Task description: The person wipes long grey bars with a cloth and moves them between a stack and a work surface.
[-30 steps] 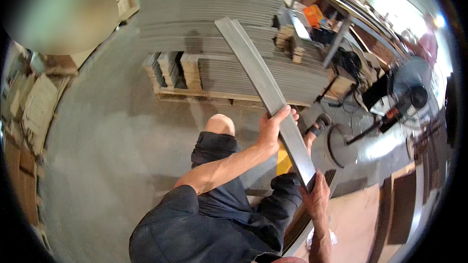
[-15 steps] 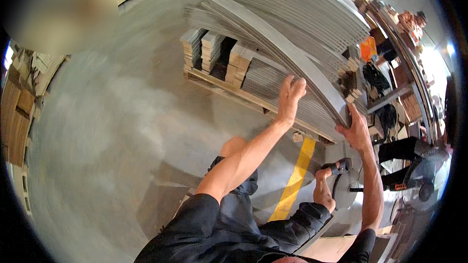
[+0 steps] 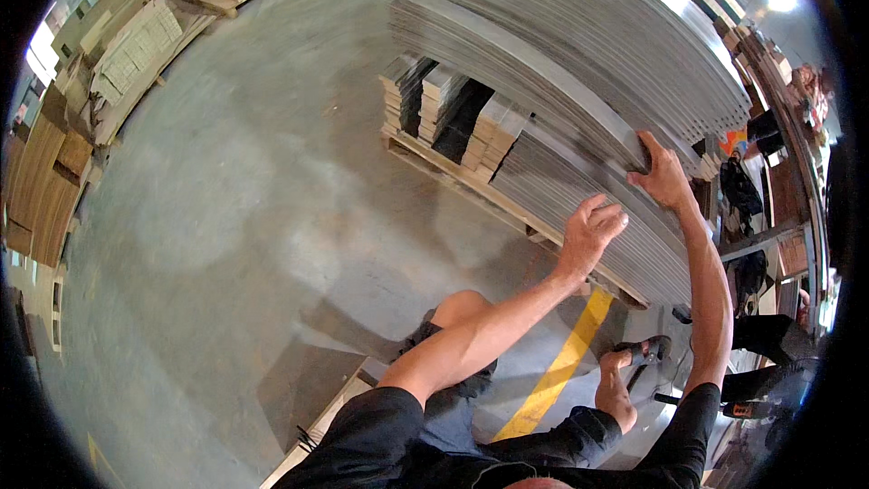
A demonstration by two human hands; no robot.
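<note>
A long, flat grey board (image 3: 529, 56) lies along the front of the stacked grey boards (image 3: 579, 0). My right hand (image 3: 665, 177) grips its near end, thumb on the front side and fingers over the top. My left hand (image 3: 593, 231) hangs in front of the lower stack of boards (image 3: 588, 204), its fingers loosely bent and apart, with nothing seen in them. Some of its fingertips are turned away from view.
A wooden pallet (image 3: 453, 177) carries the lower stack and several short piles of blocks (image 3: 493, 140). A yellow floor line (image 3: 557, 367) runs near my feet. Board piles (image 3: 136, 54) stand at left. A long rack (image 3: 787, 145) and a fan (image 3: 787, 398) are at right.
The board has come down from a slant across the stack and now lies along it. My right hand has moved up with its end; my left hand has come away, lower and rightward.
</note>
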